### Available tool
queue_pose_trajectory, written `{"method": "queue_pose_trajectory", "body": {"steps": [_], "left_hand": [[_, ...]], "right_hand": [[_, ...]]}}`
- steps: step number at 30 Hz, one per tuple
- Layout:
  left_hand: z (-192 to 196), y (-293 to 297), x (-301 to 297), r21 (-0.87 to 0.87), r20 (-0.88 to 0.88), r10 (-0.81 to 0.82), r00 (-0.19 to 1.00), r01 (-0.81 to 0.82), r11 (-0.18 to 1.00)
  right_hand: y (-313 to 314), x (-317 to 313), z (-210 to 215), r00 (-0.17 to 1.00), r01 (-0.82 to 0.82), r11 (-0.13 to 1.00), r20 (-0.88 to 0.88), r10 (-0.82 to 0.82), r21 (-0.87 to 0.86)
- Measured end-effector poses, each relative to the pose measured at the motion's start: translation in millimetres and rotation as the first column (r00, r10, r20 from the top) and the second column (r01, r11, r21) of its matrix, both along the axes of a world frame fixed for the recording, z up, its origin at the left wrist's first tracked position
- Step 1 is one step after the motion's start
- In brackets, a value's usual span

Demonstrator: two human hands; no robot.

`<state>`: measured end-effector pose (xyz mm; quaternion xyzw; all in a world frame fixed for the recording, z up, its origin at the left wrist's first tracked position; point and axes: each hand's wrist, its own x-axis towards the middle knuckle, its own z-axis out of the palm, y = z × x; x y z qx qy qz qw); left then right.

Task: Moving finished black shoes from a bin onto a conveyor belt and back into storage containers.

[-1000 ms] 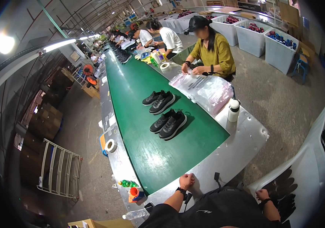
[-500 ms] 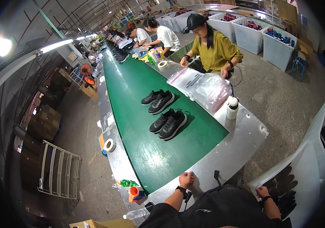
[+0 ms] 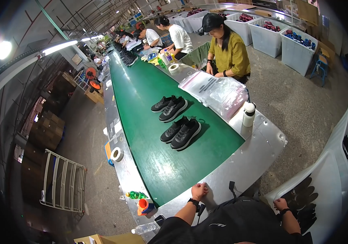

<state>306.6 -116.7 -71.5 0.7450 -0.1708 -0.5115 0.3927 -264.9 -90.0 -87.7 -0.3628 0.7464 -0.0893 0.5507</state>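
2 pairs of black sneakers sit side by side on the green belt ahead of us. Our left hand rests curled and empty at the belt's near end; our right hand grips the white bin's edge.

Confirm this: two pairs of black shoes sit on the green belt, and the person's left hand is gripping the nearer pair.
Not quite. Two pairs of black shoes, the nearer pair and the farther pair, do sit on the green belt, but the left hand is not gripping the nearer pair; it rests closed on the metal edge at the belt's end, well apart from the shoes. The head view shows this.
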Motion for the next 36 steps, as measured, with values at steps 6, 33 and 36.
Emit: {"method": "queue_pose_trajectory", "body": {"steps": [6, 33, 36], "left_hand": [[6, -2, -3, -0.006, -0.012, 0.009, 1.000, -0.010, 1.000], [13, -1, -3, -0.008, -0.013, 0.001, 1.000, -0.001, 1.000], [12, -3, -5, -0.011, -0.001, -0.010, 1.000, 0.010, 1.000]], "right_hand": [[3, -2, -3, 1.000, 0.014, 1.000, 0.019, -0.014, 0.004], [12, 3, -8, 1.000, 0.018, 1.000, 0.000, -0.018, 0.011], [13, 1, -10, 1.000, 0.020, 1.000, -0.013, -0.020, 0.000]]}}
